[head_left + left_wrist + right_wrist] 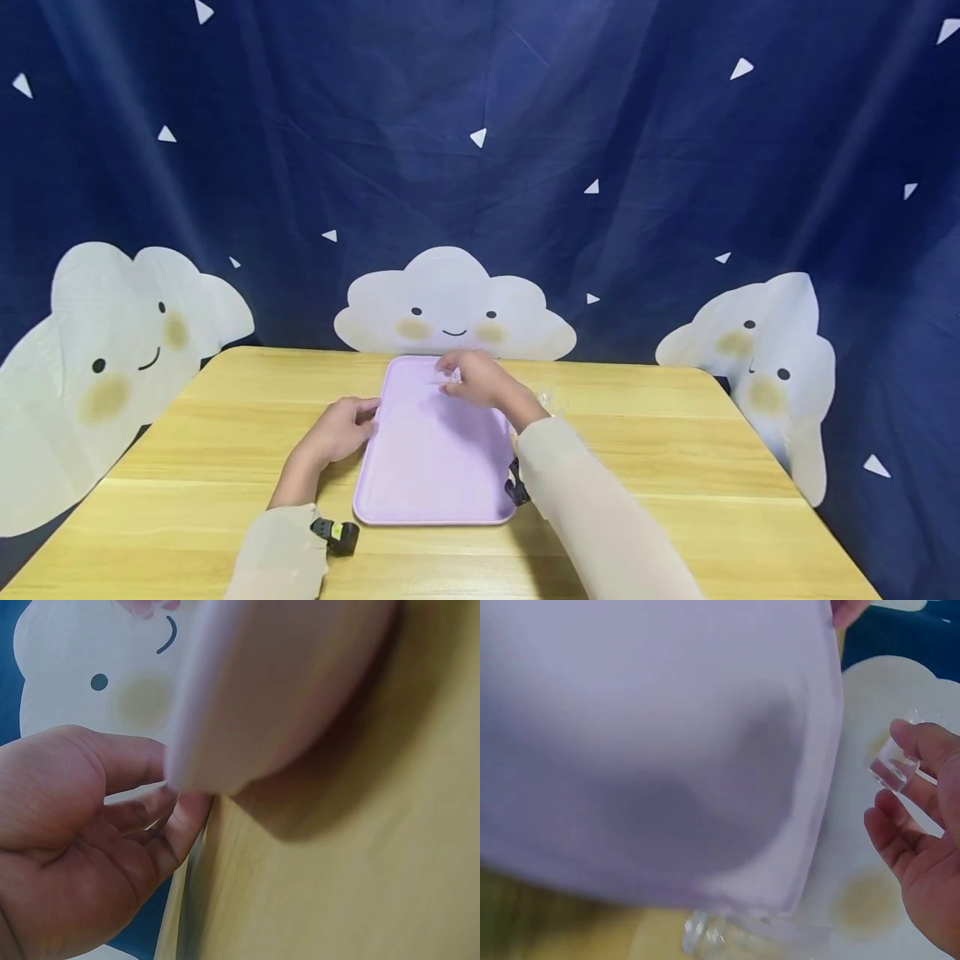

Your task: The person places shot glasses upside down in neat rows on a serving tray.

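A lilac rectangular tray is in front of me with its long sides running away from me. My left hand pinches its left rim, and the left wrist view shows thumb and fingers meeting at the tray edge. Over the tray's far end, my right hand holds a small clear block-like piece between thumb and fingers. It is see-through, so its exact kind is hard to tell. The tray's surface shows nothing else lying on it.
More clear, glassy objects stand on the wooden table just right of the tray, partly hidden by my right forearm. A dark blue curtain with cloud faces hangs behind the table's far edge.
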`<state>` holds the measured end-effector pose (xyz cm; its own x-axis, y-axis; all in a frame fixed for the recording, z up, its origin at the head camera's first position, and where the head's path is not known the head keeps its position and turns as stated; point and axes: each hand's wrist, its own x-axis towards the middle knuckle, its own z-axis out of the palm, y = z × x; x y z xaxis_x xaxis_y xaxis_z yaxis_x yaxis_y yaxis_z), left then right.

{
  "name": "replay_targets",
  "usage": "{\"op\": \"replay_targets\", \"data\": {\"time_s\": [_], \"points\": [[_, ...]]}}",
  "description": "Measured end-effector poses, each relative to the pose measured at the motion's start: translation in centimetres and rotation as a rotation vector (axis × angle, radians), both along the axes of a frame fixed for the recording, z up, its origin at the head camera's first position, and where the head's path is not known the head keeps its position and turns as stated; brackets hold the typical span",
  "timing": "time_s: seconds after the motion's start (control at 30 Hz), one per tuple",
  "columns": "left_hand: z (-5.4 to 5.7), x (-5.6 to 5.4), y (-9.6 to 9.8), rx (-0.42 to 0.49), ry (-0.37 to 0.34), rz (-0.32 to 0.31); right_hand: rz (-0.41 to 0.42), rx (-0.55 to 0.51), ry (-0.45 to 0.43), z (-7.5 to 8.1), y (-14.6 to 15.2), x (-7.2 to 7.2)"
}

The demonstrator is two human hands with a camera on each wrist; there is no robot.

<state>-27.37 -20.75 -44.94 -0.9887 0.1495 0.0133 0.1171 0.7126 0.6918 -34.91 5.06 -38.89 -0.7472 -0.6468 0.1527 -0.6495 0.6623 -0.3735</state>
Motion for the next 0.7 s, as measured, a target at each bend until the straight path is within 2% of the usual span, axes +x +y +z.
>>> {"op": "replay_targets", "data": {"time_s": [0.2,0.4,0.7], "points": [[0.2,0.1,0.1,0.002,0.001,-0.004,0.010,-0.028,-0.042,-1.4,-1.5,0.1],[0.3,0.1,0.1,0.001,0.014,-0.017,0.002,-0.014,-0.035,-2.7,-2.3,-0.1],[0.2,0.1,0.1,-0.003,0.015,-0.014,-0.050,-0.009,-0.038,-3.4,-3.1,-0.1]]}}
